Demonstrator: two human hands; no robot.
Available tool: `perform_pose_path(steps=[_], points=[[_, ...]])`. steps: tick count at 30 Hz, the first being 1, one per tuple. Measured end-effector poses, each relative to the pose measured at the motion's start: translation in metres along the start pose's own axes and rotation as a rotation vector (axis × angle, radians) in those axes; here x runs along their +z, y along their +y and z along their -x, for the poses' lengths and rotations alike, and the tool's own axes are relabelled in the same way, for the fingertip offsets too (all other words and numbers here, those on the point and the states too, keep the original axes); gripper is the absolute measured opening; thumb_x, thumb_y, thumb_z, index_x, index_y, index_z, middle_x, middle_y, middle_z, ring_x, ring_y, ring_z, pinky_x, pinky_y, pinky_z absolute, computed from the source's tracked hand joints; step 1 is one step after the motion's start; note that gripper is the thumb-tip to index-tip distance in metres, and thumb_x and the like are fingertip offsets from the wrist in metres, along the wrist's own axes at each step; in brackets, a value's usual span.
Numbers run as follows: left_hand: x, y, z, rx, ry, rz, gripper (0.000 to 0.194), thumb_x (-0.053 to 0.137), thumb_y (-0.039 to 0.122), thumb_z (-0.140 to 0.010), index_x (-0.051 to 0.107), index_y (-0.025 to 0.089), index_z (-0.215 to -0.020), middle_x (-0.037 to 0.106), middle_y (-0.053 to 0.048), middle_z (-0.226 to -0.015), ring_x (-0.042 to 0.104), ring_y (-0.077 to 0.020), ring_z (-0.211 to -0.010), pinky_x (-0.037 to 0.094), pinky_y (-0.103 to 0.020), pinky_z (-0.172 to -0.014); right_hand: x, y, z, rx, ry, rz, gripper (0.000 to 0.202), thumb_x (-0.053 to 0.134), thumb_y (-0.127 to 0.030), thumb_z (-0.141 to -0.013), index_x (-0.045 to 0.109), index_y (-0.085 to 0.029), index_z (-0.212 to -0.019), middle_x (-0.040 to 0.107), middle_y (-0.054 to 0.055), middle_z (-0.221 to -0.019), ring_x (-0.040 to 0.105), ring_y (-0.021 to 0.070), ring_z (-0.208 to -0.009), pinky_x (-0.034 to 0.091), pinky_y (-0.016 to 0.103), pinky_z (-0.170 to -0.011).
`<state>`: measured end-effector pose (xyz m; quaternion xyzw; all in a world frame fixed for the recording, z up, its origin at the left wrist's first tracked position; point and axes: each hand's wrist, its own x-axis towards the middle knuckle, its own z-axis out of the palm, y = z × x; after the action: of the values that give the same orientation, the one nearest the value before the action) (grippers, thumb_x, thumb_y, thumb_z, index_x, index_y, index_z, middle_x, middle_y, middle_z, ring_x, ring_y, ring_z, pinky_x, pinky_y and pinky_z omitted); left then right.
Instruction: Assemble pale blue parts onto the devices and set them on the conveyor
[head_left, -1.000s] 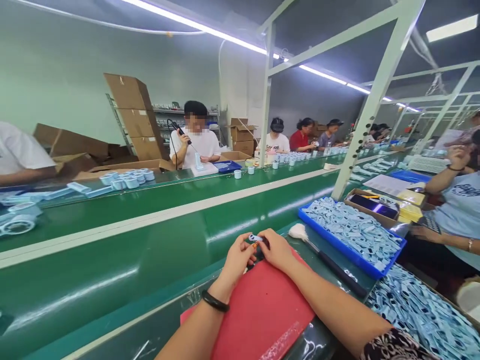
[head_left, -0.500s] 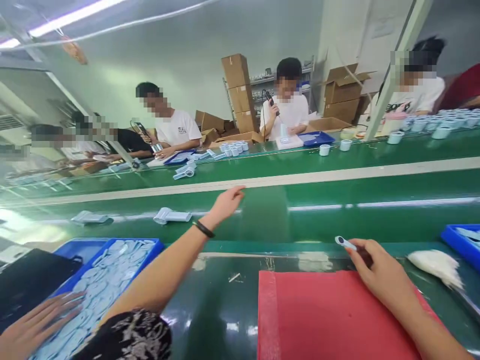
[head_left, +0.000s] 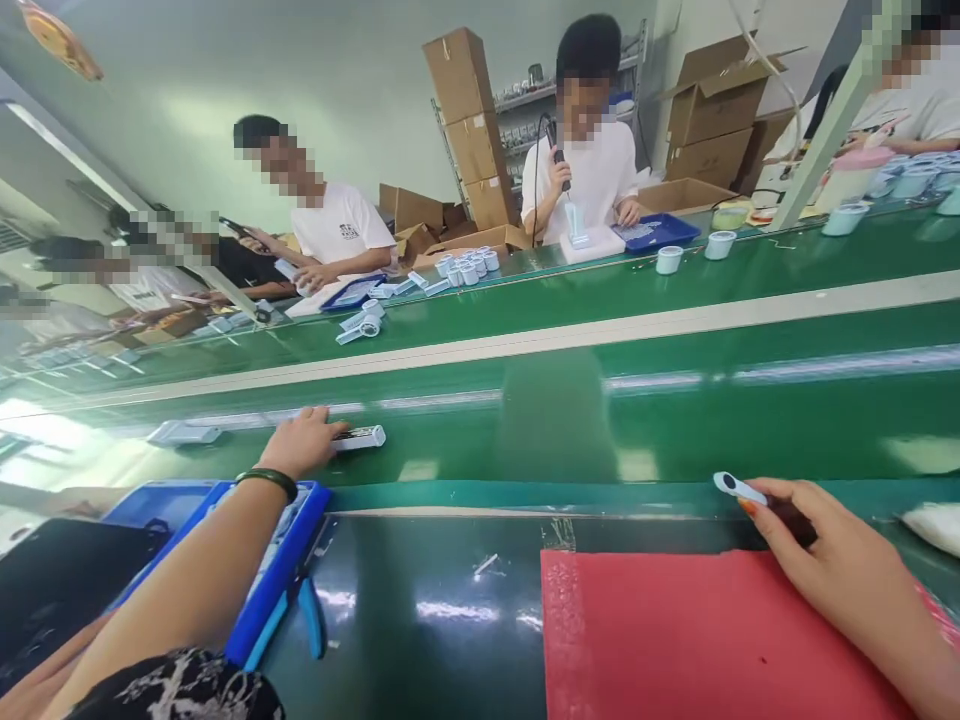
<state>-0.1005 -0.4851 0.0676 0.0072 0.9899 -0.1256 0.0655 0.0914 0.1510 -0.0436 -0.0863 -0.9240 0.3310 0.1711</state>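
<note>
My left hand [head_left: 300, 440], with a dark bangle at its wrist, is closed on the left end of a light blue plastic part [head_left: 364, 438] that lies on the green belt [head_left: 465, 450]. Between the thumb and fingers of my right hand [head_left: 817, 535] is a small light blue piece [head_left: 739, 488] with a dark oval on it, held over the belt's near edge. Below that hand lies a red mat [head_left: 660, 630]. Another light blue part [head_left: 184, 433] rests on the belt farther left.
A blue tray [head_left: 319, 495] of light blue pieces stands under my left forearm, with blue-handled pliers [head_left: 311, 615] beside it. A white bundle [head_left: 934, 525] lies at the right edge. Across the belt, several people work near blue trays and cups [head_left: 669, 260].
My left hand has moved left and down from over the middle of the belt and taken hold of the light blue part. My right hand still holds its small piece, now farther right in view.
</note>
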Motion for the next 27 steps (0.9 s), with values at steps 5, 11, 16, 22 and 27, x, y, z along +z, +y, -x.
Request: perform_pose_path(steps=[5,11,16,22,27], points=[[-0.009,0.024,-0.004,0.091,-0.063,-0.035,0.03,0.061,0.023,-0.083,0.07,0.008,-0.107,0.06,-0.006,-0.094,0.061,-0.024,-0.092,0.047,-0.041,-0.096,-0.025,-0.033,0.0,0.073,0.133,-0.178,0.029,0.058,-0.046,-0.088,0.07,-0.021,-0.098,0.073,0.01,-0.095,0.067,0.0228,-0.08,0.051,0.035,-0.069],[-0.04,0.197,0.042,0.766,0.337,0.148,0.047,0.053,0.06,-0.083,0.07,0.023,-0.106,0.066,-0.007,-0.101,0.058,-0.0314,-0.096,0.048,-0.044,-0.087,-0.07,-0.064,0.029,-0.034,0.213,-0.228,0.019,0.061,-0.034,-0.091,0.069,-0.02,-0.101,0.066,0.003,-0.082,0.058,0.0156,-0.069,0.046,0.028,-0.062],[-0.058,0.36,0.138,1.137,0.366,0.251,0.028,0.055,0.042,-0.094,0.067,0.023,-0.11,0.065,-0.01,-0.104,0.054,-0.0287,-0.095,0.047,-0.042,-0.082,-0.09,-0.066,0.073,-0.071,0.158,-0.145,0.013,0.061,-0.027,-0.093,0.068,-0.02,-0.101,0.063,0.001,-0.083,0.057,0.0136,-0.069,0.045,0.027,-0.063],[-0.044,0.426,0.159,1.232,0.312,0.278,0.024,0.063,0.037,-0.092,0.062,0.017,-0.106,0.06,-0.012,-0.104,0.052,-0.0282,-0.094,0.049,-0.045,-0.084,-0.097,-0.058,0.092,-0.083,0.005,-0.034,0.012,0.057,-0.028,-0.096,0.066,-0.021,-0.098,0.062,0.001,-0.084,0.058,0.0135,-0.068,0.043,0.028,-0.063],[-0.042,0.42,0.152,1.339,0.24,0.545,0.036,0.065,0.036,-0.092,0.057,0.018,-0.122,0.062,-0.013,-0.12,0.053,-0.0296,-0.112,0.046,-0.05,-0.101,-0.074,-0.062,0.09,-0.161,-0.097,0.092,0.012,0.053,-0.028,-0.096,0.062,-0.02,-0.095,0.063,0.004,-0.088,0.057,0.0168,-0.072,0.04,0.031,-0.063]])
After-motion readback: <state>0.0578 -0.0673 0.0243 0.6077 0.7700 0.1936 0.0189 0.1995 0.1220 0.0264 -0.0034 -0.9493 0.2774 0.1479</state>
